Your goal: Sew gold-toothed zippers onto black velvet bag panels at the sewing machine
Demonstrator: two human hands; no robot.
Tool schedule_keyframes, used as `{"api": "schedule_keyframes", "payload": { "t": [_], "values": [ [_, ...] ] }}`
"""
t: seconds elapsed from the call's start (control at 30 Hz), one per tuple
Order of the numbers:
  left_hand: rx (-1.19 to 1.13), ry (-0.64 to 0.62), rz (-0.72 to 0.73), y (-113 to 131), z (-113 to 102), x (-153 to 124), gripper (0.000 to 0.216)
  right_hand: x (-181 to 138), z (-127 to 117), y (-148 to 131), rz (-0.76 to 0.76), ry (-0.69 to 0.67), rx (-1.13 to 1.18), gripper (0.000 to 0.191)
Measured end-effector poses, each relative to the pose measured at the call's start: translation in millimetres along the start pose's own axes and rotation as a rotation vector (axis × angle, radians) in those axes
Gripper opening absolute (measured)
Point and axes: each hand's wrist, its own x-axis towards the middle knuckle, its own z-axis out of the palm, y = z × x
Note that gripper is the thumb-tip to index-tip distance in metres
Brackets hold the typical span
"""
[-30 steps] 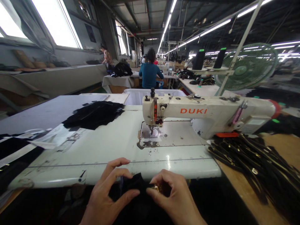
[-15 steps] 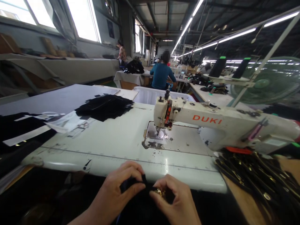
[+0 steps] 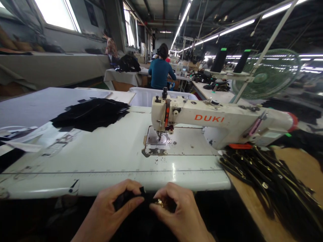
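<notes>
My left hand [image 3: 114, 210] is closed in a pinch, with a small black fabric end [image 3: 142, 190] showing at the fingertips. Close beside it, my right hand [image 3: 178, 210] curls around gold-coloured metal hardware [image 3: 159, 202]; its exact kind is hard to make out. Both hands are at the front edge of the pale sewing table [image 3: 108, 158], over dark material. Beyond them stands a white sewing machine [image 3: 209, 117], with its needle area bare of fabric. To the right lies a heap of black zippers [image 3: 262, 181] with gold-coloured teeth and metal parts.
A stack of black fabric pieces [image 3: 92, 114] lies on the table's left side, near white strips [image 3: 22, 144]. Behind the machine are a white bin [image 3: 141, 95], thread cones [image 3: 219, 60] and a green fan [image 3: 267, 75]. A person in a blue top [image 3: 160, 74] sits ahead.
The camera view has turned to the right, so the table and machine appear farther left. Both hands keep their pinched hold near each other.
</notes>
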Motion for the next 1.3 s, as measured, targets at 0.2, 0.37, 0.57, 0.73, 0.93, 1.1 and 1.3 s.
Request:
{"api": "schedule_keyframes", "payload": {
  "t": [0.2, 0.37, 0.57, 0.73, 0.93, 1.1, 1.3],
  "values": [
    [-0.082, -0.091, -0.003, -2, 2, 0, 0.009, -1, -1, 0, -0.031, -0.012, -0.003, 0.009],
    [-0.102, -0.044, 0.063, 0, 7, -3, 0.012, -4, 0, 3, -0.073, -0.002, 0.083, 0.013],
    [-0.034, 0.018, 0.277, 9, 6, -5, 0.014, -9, 3, 4, 0.001, 0.029, 0.130, 0.018],
    [0.057, 0.050, 0.296, 8, 1, -4, 0.007, -10, 3, 2, 0.008, 0.014, 0.128, 0.008],
    [0.129, 0.081, 0.252, 5, -3, -10, 0.010, -11, 3, 0, -0.012, -0.030, 0.134, 0.003],
    [0.109, 0.074, 0.106, 11, -2, -16, 0.022, -13, 1, 0, -0.087, -0.080, 0.086, 0.004],
    [0.077, 0.129, 0.059, 11, 1, -24, 0.026, -15, -1, -1, -0.154, -0.125, 0.052, 0.010]
  ]
}}
